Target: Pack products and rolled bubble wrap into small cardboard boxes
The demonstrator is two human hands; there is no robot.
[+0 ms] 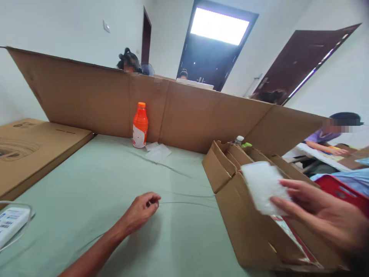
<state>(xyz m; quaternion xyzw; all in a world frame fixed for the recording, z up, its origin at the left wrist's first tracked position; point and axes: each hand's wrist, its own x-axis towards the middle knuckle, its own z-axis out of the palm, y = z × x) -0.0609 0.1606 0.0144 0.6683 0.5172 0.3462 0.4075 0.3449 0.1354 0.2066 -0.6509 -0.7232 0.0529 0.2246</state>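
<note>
My right hand [319, 211] pinches a white, soft-looking square packet [261, 186] between thumb and fingers. What the packet contains cannot be made out. It is above a partitioned cardboard box [248, 223] at the right of the table. Over the middle of the green table [184, 238], my left hand [148, 204] is loosely curled, its thumb apart from the fingers, with nothing visible in it. Thin, whitish translucent sheets [158, 152] lie farther back, beside an upright orange bottle with a white label [140, 125].
A tall cardboard divider [190, 115] runs along the table's back. At left are a flat cardboard box [43, 142] and a white device with a cable [14, 223]. Bottle tops show in the partitioned box. A red chair [340, 192] and a person [331, 138] are at right.
</note>
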